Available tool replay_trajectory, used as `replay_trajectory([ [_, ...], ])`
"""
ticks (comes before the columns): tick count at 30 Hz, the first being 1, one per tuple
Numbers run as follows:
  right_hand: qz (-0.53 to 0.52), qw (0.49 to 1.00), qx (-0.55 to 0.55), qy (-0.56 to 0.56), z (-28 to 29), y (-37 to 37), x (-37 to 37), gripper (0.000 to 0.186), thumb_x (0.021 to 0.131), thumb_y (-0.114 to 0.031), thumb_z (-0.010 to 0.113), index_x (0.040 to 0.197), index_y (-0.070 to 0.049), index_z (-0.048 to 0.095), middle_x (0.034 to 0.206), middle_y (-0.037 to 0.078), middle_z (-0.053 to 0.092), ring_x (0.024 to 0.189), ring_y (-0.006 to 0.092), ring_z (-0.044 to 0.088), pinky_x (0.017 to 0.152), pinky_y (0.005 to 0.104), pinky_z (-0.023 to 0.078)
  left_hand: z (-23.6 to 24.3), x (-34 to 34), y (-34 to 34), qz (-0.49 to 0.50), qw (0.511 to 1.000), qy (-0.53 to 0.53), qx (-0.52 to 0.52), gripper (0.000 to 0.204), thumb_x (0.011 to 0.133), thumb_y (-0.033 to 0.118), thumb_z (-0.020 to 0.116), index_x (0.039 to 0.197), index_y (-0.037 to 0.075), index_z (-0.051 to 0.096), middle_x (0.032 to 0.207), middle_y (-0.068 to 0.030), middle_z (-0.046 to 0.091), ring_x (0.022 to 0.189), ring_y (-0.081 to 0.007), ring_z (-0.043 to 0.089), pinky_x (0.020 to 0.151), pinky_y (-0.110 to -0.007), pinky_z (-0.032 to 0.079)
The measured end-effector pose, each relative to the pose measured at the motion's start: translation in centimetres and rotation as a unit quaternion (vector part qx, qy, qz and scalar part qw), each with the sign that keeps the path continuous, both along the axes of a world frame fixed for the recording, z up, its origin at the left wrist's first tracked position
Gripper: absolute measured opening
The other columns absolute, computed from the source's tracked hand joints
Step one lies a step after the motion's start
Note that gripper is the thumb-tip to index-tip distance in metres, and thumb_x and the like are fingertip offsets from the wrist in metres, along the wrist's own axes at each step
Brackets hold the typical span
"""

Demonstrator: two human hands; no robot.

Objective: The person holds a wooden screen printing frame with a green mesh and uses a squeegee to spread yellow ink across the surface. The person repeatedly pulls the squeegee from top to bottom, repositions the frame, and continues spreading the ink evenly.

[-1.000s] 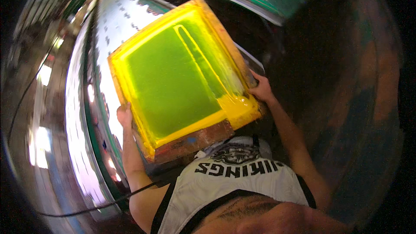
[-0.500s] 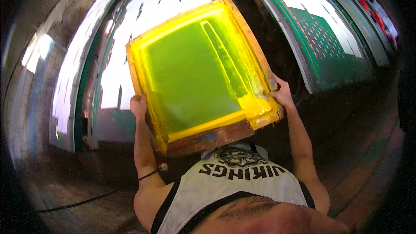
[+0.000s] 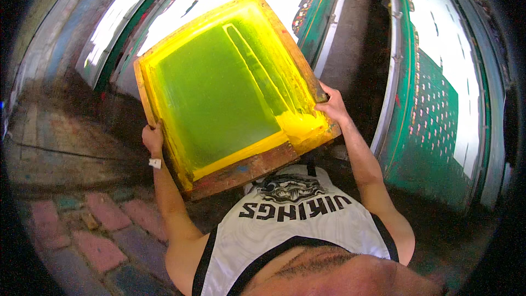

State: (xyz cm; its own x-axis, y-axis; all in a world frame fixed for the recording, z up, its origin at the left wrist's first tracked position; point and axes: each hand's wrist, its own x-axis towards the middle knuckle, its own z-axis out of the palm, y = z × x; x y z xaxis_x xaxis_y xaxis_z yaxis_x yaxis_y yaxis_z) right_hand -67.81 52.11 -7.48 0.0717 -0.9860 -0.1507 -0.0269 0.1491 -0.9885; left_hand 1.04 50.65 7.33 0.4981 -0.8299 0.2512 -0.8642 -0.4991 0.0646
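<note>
In front of my body I carry a wooden-framed printing screen (image 3: 213, 98), tilted with its far edge up to the left. Its mesh looks green, bordered by bright yellow ink. A pool of thick yellow ink (image 3: 298, 125) sits in its near right corner. My left hand (image 3: 153, 137) is closed on the frame's left side, and a white band circles that wrist. On the right side of the frame, near the inky corner, my right hand (image 3: 333, 104) grips the wood with the thumb on top. The fingers under the frame are hidden.
Long green printing tables (image 3: 402, 109) with white sheets run away on both sides, with a dark aisle (image 3: 356, 38) between them. Green perforated-looking print (image 3: 435, 109) covers part of the right table. Pink and grey paving (image 3: 104, 225) lies at lower left, with a dark cable (image 3: 66, 152) above it.
The view has turned, so the tables have swung and the paving now shows at lower left. The screen sits further left in the picture, still held by both hands.
</note>
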Motion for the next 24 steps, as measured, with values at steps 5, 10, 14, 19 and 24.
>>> replay_trajectory([
  [5,0.082,0.996,-0.009,0.045,-4.4,-4.9,-3.1,0.094,0.068,-0.003,0.08,0.158,0.001,0.055,0.146,0.014,0.071,0.13,0.018,0.066,0.114,0.0311,0.048,1.2,2.2,6.8,0.046,0.999,-0.002,0.021,0.054,0.094,0.05,0.081,0.096,-0.004,0.075,0.092,-0.0204,0.073,0.085,-0.0429,0.071,0.077,-0.054,0.055],
  [10,0.132,0.99,-0.057,-0.001,-5.1,-8.6,-0.2,0.096,0.067,-0.005,0.081,0.158,0.003,0.053,0.144,0.013,0.072,0.129,0.0155,0.065,0.111,0.0306,0.048,-1.3,1.9,10.1,0.134,0.989,-0.055,0.023,0.067,0.091,0.06,0.079,0.111,-0.004,0.076,0.109,-0.0254,0.075,0.1,-0.0461,0.072,0.085,-0.059,0.055],
  [14,0.134,0.981,-0.129,0.058,-7.5,-10.4,1.0,0.093,0.068,-0.008,0.082,0.156,0.002,0.055,0.145,0.019,0.071,0.128,0.0198,0.07,0.112,0.0328,0.051,-5.6,3.0,12.7,0.17,0.983,-0.064,0.015,0.07,0.091,0.061,0.078,0.116,-0.004,0.076,0.113,-0.0276,0.076,0.105,-0.0485,0.071,0.091,-0.06,0.054],
  [19,0.157,0.976,-0.145,0.054,-9.1,-11.7,1.0,0.093,0.067,-0.01,0.083,0.154,0.005,0.056,0.148,0.023,0.068,0.135,0.0247,0.067,0.117,0.0343,0.048,-10.8,1.5,14.9,0.157,0.985,0.035,-0.054,0.072,0.092,0.063,0.076,0.113,-0.006,0.075,0.112,-0.0291,0.076,0.108,-0.0496,0.071,0.092,-0.06,0.054],
  [24,0.169,0.964,-0.192,0.073,-13.1,-13.4,0.8,0.092,0.067,-0.012,0.084,0.152,0.009,0.055,0.152,0.027,0.064,0.142,0.0298,0.062,0.121,0.0352,0.044,-15.4,3.9,18.3,0.193,0.981,-0.009,-0.031,0.081,0.093,0.065,0.073,0.131,-0.006,0.072,0.127,-0.0303,0.074,0.119,-0.0484,0.07,0.102,-0.057,0.054],
])
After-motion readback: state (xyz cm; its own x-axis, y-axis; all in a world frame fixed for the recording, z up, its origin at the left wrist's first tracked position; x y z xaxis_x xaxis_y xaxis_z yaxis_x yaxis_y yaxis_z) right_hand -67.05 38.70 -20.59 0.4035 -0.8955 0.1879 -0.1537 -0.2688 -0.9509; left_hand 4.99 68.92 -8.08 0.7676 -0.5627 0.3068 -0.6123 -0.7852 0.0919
